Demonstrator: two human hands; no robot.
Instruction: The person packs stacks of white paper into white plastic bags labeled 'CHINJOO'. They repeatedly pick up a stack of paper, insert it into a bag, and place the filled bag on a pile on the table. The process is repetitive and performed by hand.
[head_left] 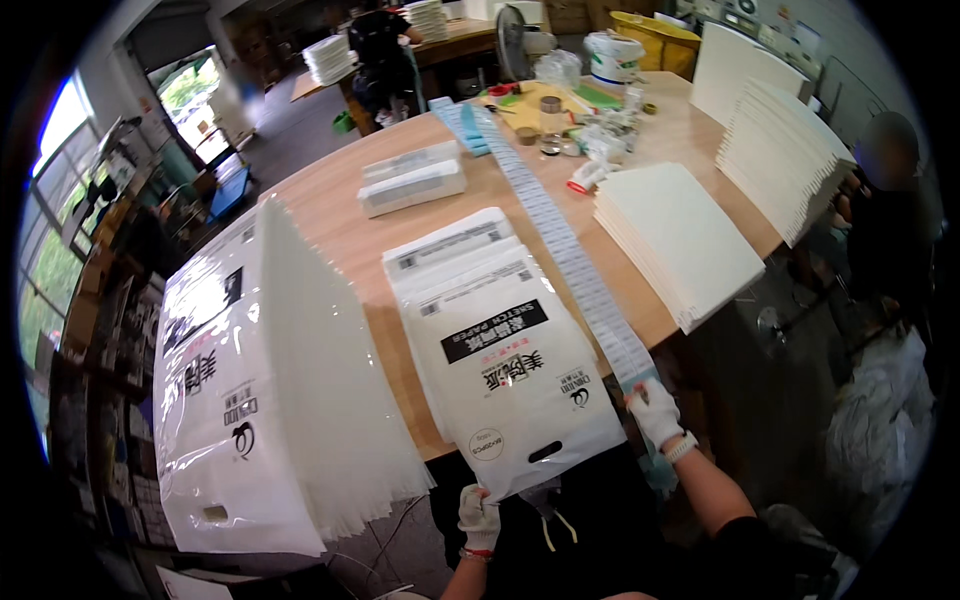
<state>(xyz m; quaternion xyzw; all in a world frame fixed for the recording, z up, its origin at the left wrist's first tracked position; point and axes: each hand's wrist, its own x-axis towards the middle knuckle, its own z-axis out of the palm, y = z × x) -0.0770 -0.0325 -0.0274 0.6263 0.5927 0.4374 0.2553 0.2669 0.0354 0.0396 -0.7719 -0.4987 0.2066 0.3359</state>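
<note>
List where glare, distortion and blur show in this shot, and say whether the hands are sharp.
In the head view, glare streaks the left bag stack and the window is blown out; in the head view, the window's edges curve near the dark rim; the head view smears beside the doorway, but its left hand and right hand look fairly sharp.

Left hand, white-gloved, just off the near edge of the bench, fingertips pinched. Right hand, also gloved, off the same edge farther right, fingers curled; bare forearm slants in toward the bench.
</note>
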